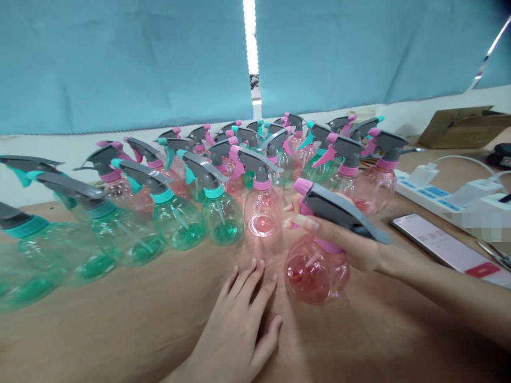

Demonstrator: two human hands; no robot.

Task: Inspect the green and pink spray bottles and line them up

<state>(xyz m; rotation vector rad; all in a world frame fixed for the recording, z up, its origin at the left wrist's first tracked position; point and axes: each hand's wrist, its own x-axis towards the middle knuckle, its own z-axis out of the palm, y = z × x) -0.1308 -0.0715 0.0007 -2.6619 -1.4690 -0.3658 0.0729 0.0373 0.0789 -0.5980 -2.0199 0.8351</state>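
My right hand is closed around the neck of a pink spray bottle with a grey and pink trigger head, its nozzle pointing left and away. Whether the bottle's base touches the table cannot be told. Flat on the wooden table, my left hand lies with its fingers spread, holding nothing. Just beyond my hands stand another pink spray bottle and a green spray bottle with a turquoise collar. More green spray bottles line up toward the left.
Behind are several more pink and green spray bottles, packed closely. At right lie a phone and a white power strip with plugs and cables. A cardboard box sits at the back right, and a blue curtain hangs behind everything.
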